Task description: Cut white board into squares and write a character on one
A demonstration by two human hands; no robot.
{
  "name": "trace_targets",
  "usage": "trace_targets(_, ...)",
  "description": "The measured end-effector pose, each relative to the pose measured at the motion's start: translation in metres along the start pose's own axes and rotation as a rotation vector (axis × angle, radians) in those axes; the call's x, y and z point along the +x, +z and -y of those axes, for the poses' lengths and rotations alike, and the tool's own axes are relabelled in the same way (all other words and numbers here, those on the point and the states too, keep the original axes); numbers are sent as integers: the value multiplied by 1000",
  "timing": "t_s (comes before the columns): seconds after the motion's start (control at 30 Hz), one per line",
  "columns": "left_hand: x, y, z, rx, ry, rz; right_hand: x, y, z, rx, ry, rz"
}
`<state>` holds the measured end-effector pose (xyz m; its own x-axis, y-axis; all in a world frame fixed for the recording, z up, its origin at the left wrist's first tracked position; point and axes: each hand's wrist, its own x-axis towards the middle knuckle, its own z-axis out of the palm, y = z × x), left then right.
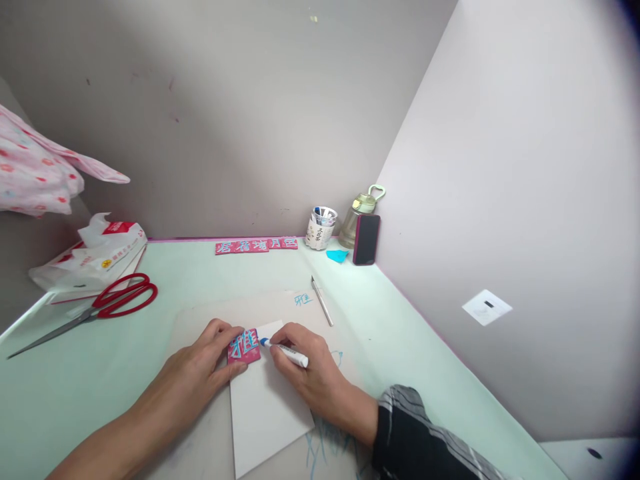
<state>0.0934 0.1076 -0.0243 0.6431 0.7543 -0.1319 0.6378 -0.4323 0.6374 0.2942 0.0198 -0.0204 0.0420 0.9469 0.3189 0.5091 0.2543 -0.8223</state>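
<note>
My left hand (203, 360) grips the left side of a small pink square tile (245, 355) between thumb and fingers. A Chinese character in light blue stands on the tile's face. Beneath the tile lies a white rectangular board (267, 413), set at a slight tilt. In my right hand (315, 367) is a white marker (295, 356) with a blue tip, its point at the tile's right edge; whether it touches cannot be made out. Beyond my hands a silver craft knife (323, 303) lies on the mat, close to a blue handwritten character.
Red-handled scissors (125, 295) and a white plastic bag (107, 250) lie at the left. Along the back are a row of pink character tiles (255, 246), a cup of pens (320, 230), a bottle (350, 225), a phone (367, 240) and a blue scrap (337, 256).
</note>
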Motion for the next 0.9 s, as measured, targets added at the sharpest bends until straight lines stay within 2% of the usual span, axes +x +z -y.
trace_targets(0.37,-4,2,-4,70,30,-100,-5,-2,3,-26,12,19)
trace_targets(0.63,-4,3,-2,80,19,-80,-2,-2,5,3,32,21)
trace_targets(0.77,-8,10,5,64,23,-89,-2,-3,7,8,47,21)
trace_targets(0.9,-13,16,16,24,21,-147,-2,-4,8,9,46,17)
